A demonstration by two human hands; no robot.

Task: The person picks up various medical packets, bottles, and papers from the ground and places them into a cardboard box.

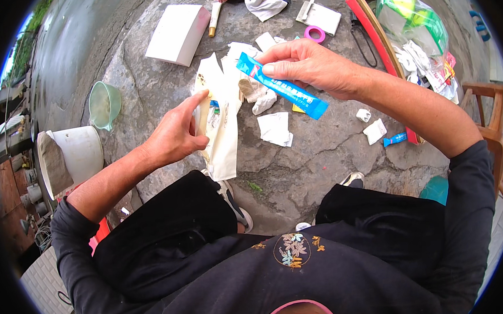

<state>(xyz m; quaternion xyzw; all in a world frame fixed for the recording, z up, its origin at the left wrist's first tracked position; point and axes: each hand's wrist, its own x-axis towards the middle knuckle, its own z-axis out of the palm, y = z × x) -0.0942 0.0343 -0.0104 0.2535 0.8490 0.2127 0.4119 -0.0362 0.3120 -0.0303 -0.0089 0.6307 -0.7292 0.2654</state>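
My right hand (300, 64) pinches a blue stick sachet (284, 86) near its upper left end, thumb on top, and the sachet slants down to the right. My left hand (181, 128) rests its fingertips and thumb at the left edge of a cream-coloured open pouch (228, 145); whether it grips the edge, I cannot tell. A small blue and green item (214, 108) shows within the pouch. Crumpled white tissues (263, 99) lie beside the pouch, below the sachet. A folded white paper piece (274, 128) lies nearer to me on the stone.
Around the stone surface stand a white box (178, 34), a green plastic cup (105, 105) and a white bucket (81, 152). Pink tape roll (314, 34) and a tube (215, 19) lie at the back. A red-edged box (375, 40) holds bags at right, a small blue packet (395, 139) beside it.
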